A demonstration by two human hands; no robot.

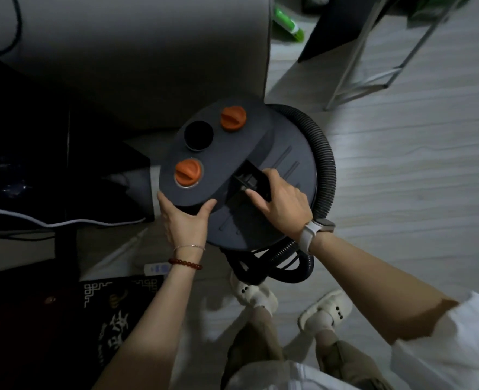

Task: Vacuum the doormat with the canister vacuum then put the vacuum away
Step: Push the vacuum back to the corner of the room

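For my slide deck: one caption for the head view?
Both hands on the canister vacuum: left hand grips its raised panel's edge, right hand holds the handle.

Dim room, pale wood-plank floor (401, 178), grey upholstered furniture (136, 52), white metal frame (373, 80) at upper right

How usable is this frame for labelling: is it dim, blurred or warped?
Head view: dim overall, left side nearly black; the canister vacuum and both hands, left hand and right hand, stay readable; wide-angle bending at the edges; slight softness, no glare.
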